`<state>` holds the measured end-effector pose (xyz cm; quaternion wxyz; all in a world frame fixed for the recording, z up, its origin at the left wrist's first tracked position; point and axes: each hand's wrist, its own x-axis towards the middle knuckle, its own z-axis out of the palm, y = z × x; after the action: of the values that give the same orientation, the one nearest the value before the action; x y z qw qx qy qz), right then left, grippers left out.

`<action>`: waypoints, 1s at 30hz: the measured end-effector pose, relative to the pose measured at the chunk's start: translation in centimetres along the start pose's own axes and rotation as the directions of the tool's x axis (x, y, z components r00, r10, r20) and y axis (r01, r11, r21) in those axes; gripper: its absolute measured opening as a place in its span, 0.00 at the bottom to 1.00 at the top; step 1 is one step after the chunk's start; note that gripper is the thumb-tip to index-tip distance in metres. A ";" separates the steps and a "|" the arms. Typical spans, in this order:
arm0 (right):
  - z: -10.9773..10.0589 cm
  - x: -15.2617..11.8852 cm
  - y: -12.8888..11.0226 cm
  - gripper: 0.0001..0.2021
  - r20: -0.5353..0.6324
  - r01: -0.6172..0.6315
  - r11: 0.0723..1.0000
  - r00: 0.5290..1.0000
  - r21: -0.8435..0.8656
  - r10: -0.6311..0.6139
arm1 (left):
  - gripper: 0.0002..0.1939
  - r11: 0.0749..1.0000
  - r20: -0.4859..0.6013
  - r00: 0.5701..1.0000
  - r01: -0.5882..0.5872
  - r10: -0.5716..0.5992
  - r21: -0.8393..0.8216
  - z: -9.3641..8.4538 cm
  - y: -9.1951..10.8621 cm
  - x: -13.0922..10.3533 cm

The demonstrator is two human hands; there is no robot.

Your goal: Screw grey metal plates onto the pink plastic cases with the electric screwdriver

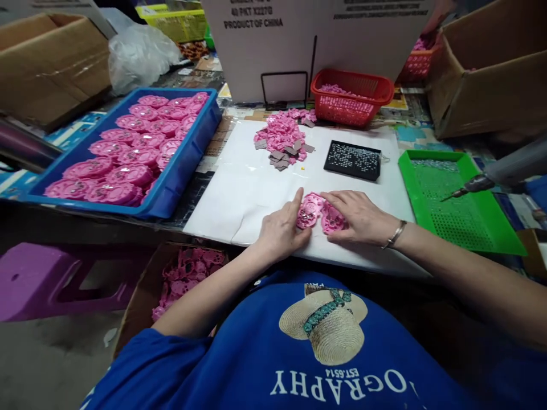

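Two round pink plastic pieces lie side by side on the white work sheet in front of me. My left hand (282,226) has its thumb and forefinger around the edge of the left pink plastic piece (308,214), which shows small shiny metal bits inside. Around the right pink plastic piece (331,218) curl the fingers and thumb of my right hand (363,218), hiding part of it. Beyond them sits a black tray (352,160) of small silvery screws. Left of that tray is a heap of small pink parts (282,132) with grey flat pieces (280,158).
A blue crate (171,196) of pink assemblies stands left. To the right, a power screwdriver (478,182) points over a green tray (504,242). A red basket (352,114) is behind the sheet. Below left is a carton of pink parts (188,273) near a purple stool (38,279).
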<state>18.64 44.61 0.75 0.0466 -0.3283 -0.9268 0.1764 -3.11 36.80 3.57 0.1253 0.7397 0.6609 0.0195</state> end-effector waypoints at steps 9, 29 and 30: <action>-3.5 2.8 -1.4 0.27 -0.251 0.138 0.977 0.963 0.163 -0.094 | 0.44 0.971 -0.181 0.971 -0.184 0.156 -0.151 -0.7 -3.0 -2.3; -7.6 35.1 -27.1 0.17 0.295 0.578 0.759 0.813 -0.299 -0.503 | 0.15 0.919 -0.833 0.390 0.125 -0.392 -0.374 -12.6 -22.6 -13.1; -7.4 35.2 -27.3 0.16 0.321 0.589 0.740 0.804 -0.324 -0.500 | 0.15 0.923 -0.836 0.393 0.127 -0.383 -0.362 -12.6 -22.8 -13.1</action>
<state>-23.51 49.10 16.41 -0.0729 -0.0227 -0.9970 -0.0084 -29.33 28.14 12.71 -0.1540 0.4833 0.7238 0.4677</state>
